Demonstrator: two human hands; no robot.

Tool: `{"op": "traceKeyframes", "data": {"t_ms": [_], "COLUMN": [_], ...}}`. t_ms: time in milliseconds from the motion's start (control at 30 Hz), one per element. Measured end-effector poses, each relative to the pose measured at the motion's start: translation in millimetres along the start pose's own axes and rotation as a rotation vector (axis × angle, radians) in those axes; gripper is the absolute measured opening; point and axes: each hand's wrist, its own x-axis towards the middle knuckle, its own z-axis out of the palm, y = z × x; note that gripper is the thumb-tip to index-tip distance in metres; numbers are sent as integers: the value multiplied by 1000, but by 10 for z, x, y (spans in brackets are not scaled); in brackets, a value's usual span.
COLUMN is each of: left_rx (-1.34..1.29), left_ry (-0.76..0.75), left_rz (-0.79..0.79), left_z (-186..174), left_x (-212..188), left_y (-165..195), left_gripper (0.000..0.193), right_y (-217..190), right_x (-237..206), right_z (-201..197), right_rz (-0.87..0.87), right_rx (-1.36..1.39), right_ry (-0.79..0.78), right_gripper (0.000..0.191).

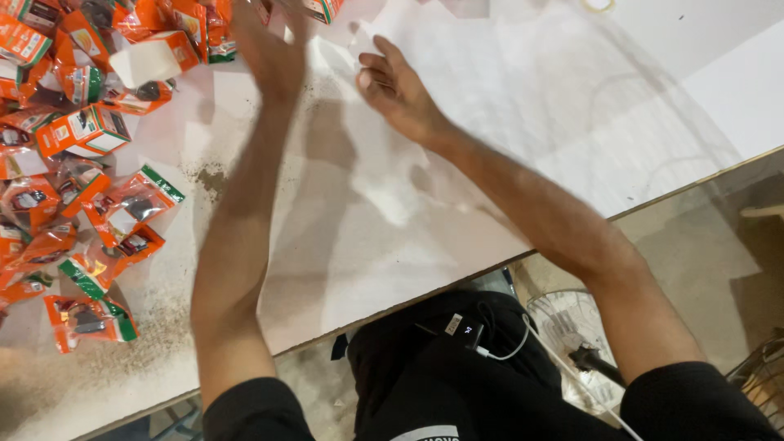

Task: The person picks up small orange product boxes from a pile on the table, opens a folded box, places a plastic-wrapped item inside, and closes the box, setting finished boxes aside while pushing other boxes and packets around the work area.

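Observation:
My left hand (273,49) is raised over the white table (506,131), blurred by motion, fingers together and pointing toward the far edge; nothing shows in it. My right hand (392,86) lies palm down on the white surface with fingers spread, holding nothing. A heap of orange, green and white plastic packets (122,216) and small orange boxes (82,131) covers the left side of the table, left of my left hand. One white-faced box (151,59) sits closest to that hand.
Dark dust or grit (208,175) is scattered on the table near the packets. The table's near edge (523,249) runs diagonally above my lap. A white fan (563,327) stands on the floor below, with a cable across my dark clothing.

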Motion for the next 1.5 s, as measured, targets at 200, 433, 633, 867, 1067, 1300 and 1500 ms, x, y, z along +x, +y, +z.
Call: {"op": "traceKeyframes", "data": {"t_ms": [200, 433, 633, 867, 1067, 1300, 1500], "left_rx": [-291, 429, 580, 418, 448, -361, -256], "left_ry": [-175, -417, -382, -687, -866, -5, -180], "left_rz": [-11, 57, 370, 466, 231, 121, 281], "left_z": [-298, -610, -727, -954, -952, -994, -782], "left_x": [-418, 73, -370, -597, -431, -939, -1126], "left_y": [-75, -657, -416, -427, -321, 276, 505], "left_gripper": [41, 71, 60, 54, 40, 38, 49], "right_y": [-17, -367, -387, -391, -420, -417, -436], "right_x": [-41, -179, -233, -243, -279, -213, -237], "right_z": [17, 291, 242, 241, 218, 172, 196], "right_rz": [-121, -309, -331, -365, -336, -213, -322], "right_rx": [-68, -684, -694, -722, -660, -603, -638], "right_ry": [2, -69, -103, -102, -116, -169, -187], "right_gripper": [49, 60, 61, 60, 56, 52, 50]}}
